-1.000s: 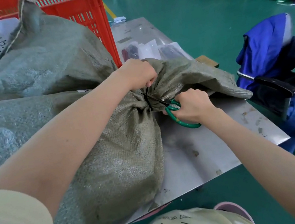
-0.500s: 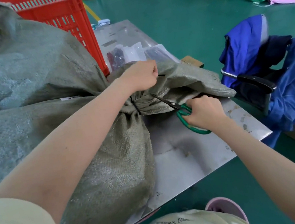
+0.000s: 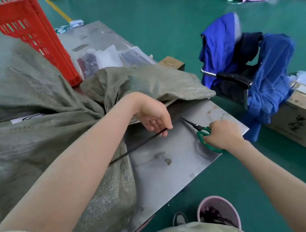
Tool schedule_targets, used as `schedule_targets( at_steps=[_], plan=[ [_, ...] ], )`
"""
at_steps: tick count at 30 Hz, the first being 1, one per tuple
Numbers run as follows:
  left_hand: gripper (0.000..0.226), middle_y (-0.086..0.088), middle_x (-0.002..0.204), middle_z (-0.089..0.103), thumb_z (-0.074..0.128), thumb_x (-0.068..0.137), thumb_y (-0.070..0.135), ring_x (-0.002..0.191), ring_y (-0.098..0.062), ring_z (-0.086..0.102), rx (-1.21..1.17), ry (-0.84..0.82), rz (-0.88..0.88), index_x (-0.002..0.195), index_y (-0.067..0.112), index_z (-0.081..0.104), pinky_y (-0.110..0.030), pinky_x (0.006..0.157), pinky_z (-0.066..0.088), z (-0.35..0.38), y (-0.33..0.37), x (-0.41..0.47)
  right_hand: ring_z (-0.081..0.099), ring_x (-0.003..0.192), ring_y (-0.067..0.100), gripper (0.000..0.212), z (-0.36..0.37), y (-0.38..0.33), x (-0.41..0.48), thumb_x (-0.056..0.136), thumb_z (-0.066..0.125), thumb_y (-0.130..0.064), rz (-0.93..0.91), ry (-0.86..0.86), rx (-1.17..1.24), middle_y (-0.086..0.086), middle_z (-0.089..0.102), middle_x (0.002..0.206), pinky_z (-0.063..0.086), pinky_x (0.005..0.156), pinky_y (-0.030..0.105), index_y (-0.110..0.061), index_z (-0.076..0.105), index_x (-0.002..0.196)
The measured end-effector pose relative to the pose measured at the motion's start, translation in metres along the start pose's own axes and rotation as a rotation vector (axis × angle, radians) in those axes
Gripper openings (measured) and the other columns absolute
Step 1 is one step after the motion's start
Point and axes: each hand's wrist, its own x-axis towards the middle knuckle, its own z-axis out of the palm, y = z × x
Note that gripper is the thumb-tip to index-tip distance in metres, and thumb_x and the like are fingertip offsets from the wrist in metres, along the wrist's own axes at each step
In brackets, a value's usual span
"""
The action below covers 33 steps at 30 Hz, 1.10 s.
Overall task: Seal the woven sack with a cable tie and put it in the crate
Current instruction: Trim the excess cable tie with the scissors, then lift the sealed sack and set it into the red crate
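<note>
While the big green sack lay on the metal table, we held a thin black strip in our left hand, pinched in bent fingers. Our right hand was closed around the green scissors, blades shut, resting on the table. Behind the sack stood the red crate. A blue cloth hung on a chair nearby.
</note>
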Motion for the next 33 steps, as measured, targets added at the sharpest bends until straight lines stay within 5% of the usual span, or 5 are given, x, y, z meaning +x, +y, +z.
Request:
schedule_targets(
  at_steps=[4,14,21,27,33],
  plan=[
    [0.024,-0.007,0.070,0.052,0.040,0.098,0.008,0.058,-0.013,0.049,-0.443,0.283,0.042,0.074,0.008,0.044,-0.014,0.035,0.048,0.017,0.003,0.036,0.060,0.091,0.032,0.039,0.001,-0.010,0.010,0.080,0.054,-0.041,0.076,-0.055,0.111,0.010,0.058,0.085,0.037,0.067,0.029,-0.018,0.033,0.057],
    [0.034,-0.009,0.067,0.045,0.038,0.096,-0.002,0.058,-0.017,0.048,-1.065,0.584,0.049,0.064,0.010,0.039,-0.014,0.029,0.042,0.041,0.000,0.087,0.054,0.082,0.032,0.025,-0.003,-0.033,0.021,0.084,0.056,-0.022,0.030,-0.075,0.242,0.012,0.053,0.076,0.036,0.064,0.029,-0.006,0.047,0.067],
    [0.038,-0.005,0.072,0.050,0.035,0.095,-0.002,0.059,-0.010,0.049,-0.658,0.547,0.001,0.132,-0.001,0.046,-0.020,0.054,0.046,0.025,0.003,0.062,0.060,0.102,0.037,0.023,-0.013,-0.058,0.022,0.081,0.051,-0.011,-0.103,0.051,0.331,0.019,0.069,0.103,0.047,0.078,0.034,-0.004,0.067,0.096],
    [0.033,-0.015,0.077,0.065,0.046,0.085,-0.005,0.041,-0.010,0.057,-0.098,0.458,-0.121,0.115,-0.009,0.062,-0.021,0.043,0.049,0.006,-0.014,-0.006,0.063,0.046,0.019,0.005,-0.025,-0.131,0.020,0.080,0.060,-0.011,-0.102,-0.423,0.767,0.009,0.063,0.067,0.057,0.052,0.026,-0.008,0.063,0.078],
    [0.005,-0.009,0.085,0.069,0.063,0.077,0.005,0.067,-0.022,0.064,0.381,0.665,-0.372,0.081,0.004,0.066,-0.030,0.067,0.050,0.004,-0.053,-0.080,0.053,0.078,0.018,0.026,-0.026,-0.207,-0.002,0.057,0.064,-0.026,-0.144,-0.811,1.165,0.003,0.057,0.081,0.042,0.065,0.029,-0.020,0.062,0.083]
  ],
)
